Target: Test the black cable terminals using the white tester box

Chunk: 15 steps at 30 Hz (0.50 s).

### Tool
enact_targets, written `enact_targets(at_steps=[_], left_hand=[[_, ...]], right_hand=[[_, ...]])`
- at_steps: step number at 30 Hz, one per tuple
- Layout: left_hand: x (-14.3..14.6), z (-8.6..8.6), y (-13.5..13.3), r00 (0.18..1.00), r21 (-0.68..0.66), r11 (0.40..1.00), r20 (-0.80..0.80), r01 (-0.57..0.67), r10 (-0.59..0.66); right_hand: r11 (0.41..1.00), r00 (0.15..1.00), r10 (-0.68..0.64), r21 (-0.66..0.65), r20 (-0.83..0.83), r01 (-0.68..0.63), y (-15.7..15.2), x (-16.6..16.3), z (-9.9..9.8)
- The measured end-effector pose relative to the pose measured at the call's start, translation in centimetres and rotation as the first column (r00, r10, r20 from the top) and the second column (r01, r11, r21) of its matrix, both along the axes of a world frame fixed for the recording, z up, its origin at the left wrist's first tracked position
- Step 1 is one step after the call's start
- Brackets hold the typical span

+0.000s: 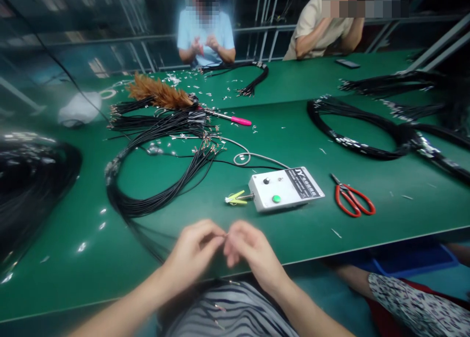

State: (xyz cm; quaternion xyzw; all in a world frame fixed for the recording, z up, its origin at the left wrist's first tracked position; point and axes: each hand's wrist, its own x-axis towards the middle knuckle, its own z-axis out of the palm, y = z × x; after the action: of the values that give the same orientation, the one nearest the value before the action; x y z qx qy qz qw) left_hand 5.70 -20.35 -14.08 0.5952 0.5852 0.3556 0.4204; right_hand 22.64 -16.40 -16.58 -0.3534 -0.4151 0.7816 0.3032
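Note:
My left hand (200,244) is closed in a pinch near the table's front edge, on what looks like the thin end of a black cable (147,236) that runs to it from the coiled bundle. Touching or nearly touching its fingertips, my right hand (246,244) has its fingers curled together; what they grip is too small and blurred to make out. Just beyond both hands stands a white control box (268,190) with a green button, a black knob and a yellow-green clamp-like part (237,198) at its left end. The coiled black cable bundle (147,207) lies left of it.
Red-handled scissors (354,202) lie right of the box. Further cable bundles (356,126) rest at right and far left. A brown feather duster (159,92) with a pink handle lies behind. Two people sit across the green table (279,116); another person's leg shows at lower right.

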Motion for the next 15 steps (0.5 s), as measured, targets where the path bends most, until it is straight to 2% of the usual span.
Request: enact_targets(at_steps=[5,8,15], left_hand=[[0.3,-0.8,0.1,0.987,-0.040,0.990,0.085,-0.133,0.136],[0.3,-0.7,0.2,0.984,-0.047,0.989,0.098,-0.142,0.146],[0.5,-0.3,0.0,0.991,-0.011,0.993,0.059,-0.116,0.117]], right_hand=[[0.999,0.999,-0.038,-0.023,-0.007,0.038,-0.2,-0.2,-0.4],[0.997,0.997,-0.078,0.012,-0.004,0.078,0.3,0.2,-0.2],[0.996,0.998,-0.064,0.067,0.006,0.064,0.7,0.0,0.1]])
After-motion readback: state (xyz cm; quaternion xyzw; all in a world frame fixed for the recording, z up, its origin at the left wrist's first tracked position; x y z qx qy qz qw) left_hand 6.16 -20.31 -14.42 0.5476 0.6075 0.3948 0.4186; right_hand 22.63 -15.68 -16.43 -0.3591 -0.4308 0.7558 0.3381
